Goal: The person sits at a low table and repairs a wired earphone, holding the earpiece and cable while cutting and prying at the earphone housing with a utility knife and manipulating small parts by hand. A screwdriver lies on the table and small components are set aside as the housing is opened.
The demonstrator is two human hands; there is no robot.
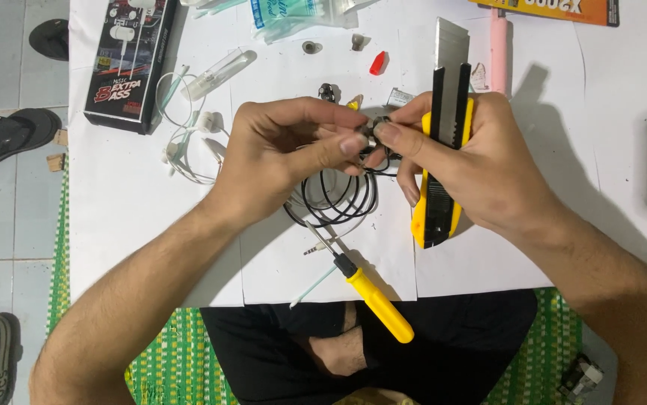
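In the head view, the left hand (282,150) pinches a small silver metal earbud piece (366,140) between thumb and fingers. The right hand (473,161) pinches the same tiny piece with its thumb and first finger, and its other fingers are wrapped around a yellow and black plastic box cutter (443,150) with the shiny blade pushed out, pointing away from the person. The piece is very small, so it may be an earbud shell. A thin black looped cable (335,199) hangs from it onto the white paper sheet (286,262). A yellow-handled screwdriver (372,296) lies just below the loops. A black cardboard earphone box (128,60) sits far left, near a white tangled cable (188,139)
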